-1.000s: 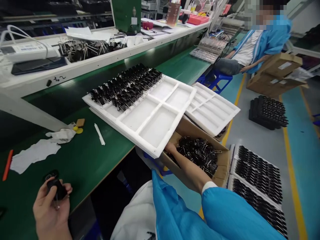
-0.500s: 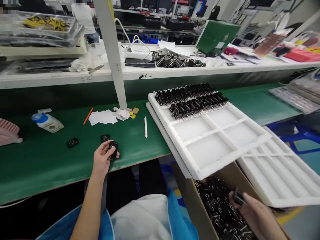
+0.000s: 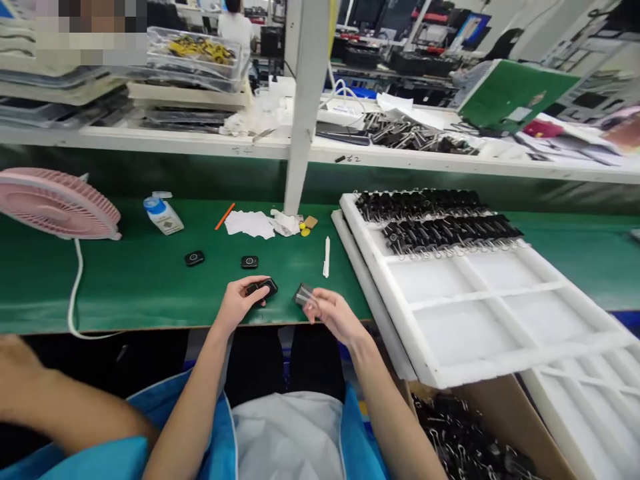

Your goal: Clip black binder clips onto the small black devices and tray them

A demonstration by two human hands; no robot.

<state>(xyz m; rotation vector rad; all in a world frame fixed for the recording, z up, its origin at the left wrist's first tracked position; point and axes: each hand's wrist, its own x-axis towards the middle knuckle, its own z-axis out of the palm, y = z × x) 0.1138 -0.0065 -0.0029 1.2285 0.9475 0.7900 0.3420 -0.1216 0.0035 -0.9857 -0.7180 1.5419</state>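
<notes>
From where I stand, the worker's left hand (image 3: 243, 299) is curled with the thumb on top, gripping a black device (image 3: 267, 287) just above the near part of the green bench (image 3: 200, 293). The fingers cover much of it, so I can't tell whether it is one piece or two. The right hand (image 3: 327, 310) is partly closed, fingertips pinching a dark clip (image 3: 303, 295), which is blurred enough that its shape is hard to make out. It is near the device but apart from it.

Two more devices, one (image 3: 195, 258) to the left and one (image 3: 250, 262) beyond the left hand, lie on the bench, each with a pale round mark too small to read. A white pen (image 3: 327, 257) lies past the right hand.

The white tray (image 3: 500, 363) carries two crowded rows of clips (image 3: 450, 235); a carton (image 3: 515, 407) of loose clips is partly hidden under it and cut off below. At the left, a co-worker's arm (image 3: 75, 407) and a pink fan (image 3: 55, 203) run out of sight.

The shelf edge (image 3: 425, 162) has a handwritten character followed by "2"; left of the post (image 3: 303, 120), a fainter mark ends in what looks like "4". The white bottle (image 3: 164, 217) has a label I can't read, as has the green box (image 3: 517, 97).
</notes>
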